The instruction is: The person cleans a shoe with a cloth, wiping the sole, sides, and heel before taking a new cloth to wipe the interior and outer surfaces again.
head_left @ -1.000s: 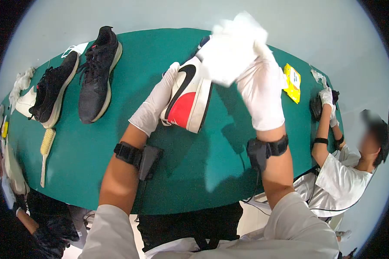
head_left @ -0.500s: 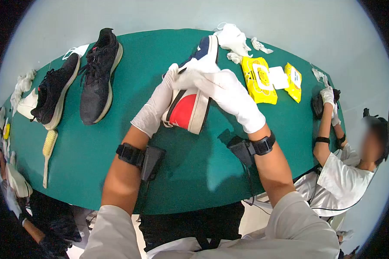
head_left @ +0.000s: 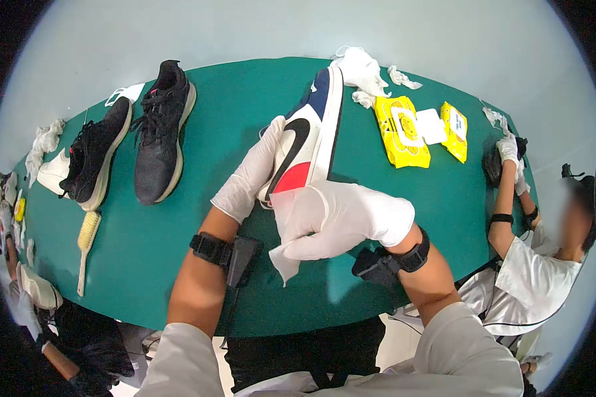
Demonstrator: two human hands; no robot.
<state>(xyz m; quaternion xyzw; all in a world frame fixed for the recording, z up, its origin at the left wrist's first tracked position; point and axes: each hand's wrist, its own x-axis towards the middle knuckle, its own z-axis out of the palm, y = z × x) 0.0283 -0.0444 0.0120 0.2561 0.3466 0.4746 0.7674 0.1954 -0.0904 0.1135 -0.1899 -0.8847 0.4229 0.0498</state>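
A white, navy and red sneaker (head_left: pixel 319 122) with a black swoosh lies tilted on the green table, its pale sole edge facing right. My gloved left hand (head_left: pixel 261 165) grips it along its left side, fingers partly hidden behind the shoe. My gloved right hand (head_left: pixel 341 218) is at the red heel end, closed on a thin white wipe (head_left: pixel 285 261) that hangs below the fingers and also covers part of the heel.
Two black sneakers (head_left: pixel 159 145) and a yellow-bristled brush (head_left: pixel 87 238) lie left on the green table (head_left: pixel 212 92). Yellow wipe packs (head_left: pixel 404 135) and crumpled white wipes (head_left: pixel 361 69) lie right. A co-worker (head_left: pixel 530 264) handles a dark shoe at far right; another person's arm shows lower left.
My right hand has moved down from the shoe's middle to its heel with the wipe, uncovering the swoosh. The whole view has shifted slightly.
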